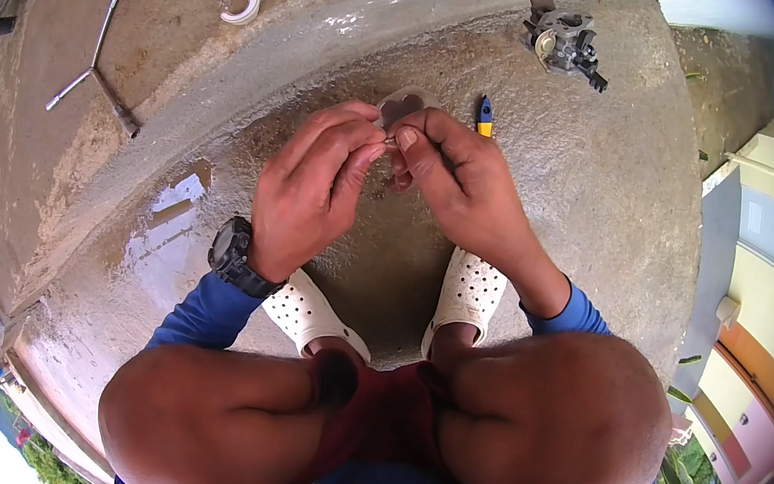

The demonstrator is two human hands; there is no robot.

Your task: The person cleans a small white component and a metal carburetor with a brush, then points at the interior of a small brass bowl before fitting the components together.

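Observation:
My left hand [310, 184] and my right hand [462, 183] meet at the middle of the view, above the wet concrete. Both are closed, thumbs and fingertips pinched together around something small, mostly hidden by the fingers. Just beyond the fingertips a round, clear-rimmed item [391, 103] shows partly; whether it is held or lies on the ground is unclear. A blue and yellow tool [486, 116] lies right of my right hand. Farther back at the right sits a grey metal carburetor-like part [568, 43].
A three-armed wrench [93, 72] and a white ring [240, 4] lie on the raised concrete at the left. Several tools and parts line the top edge. My white clogs [468, 295] stand below my hands, and a puddle [172, 208] is at the left.

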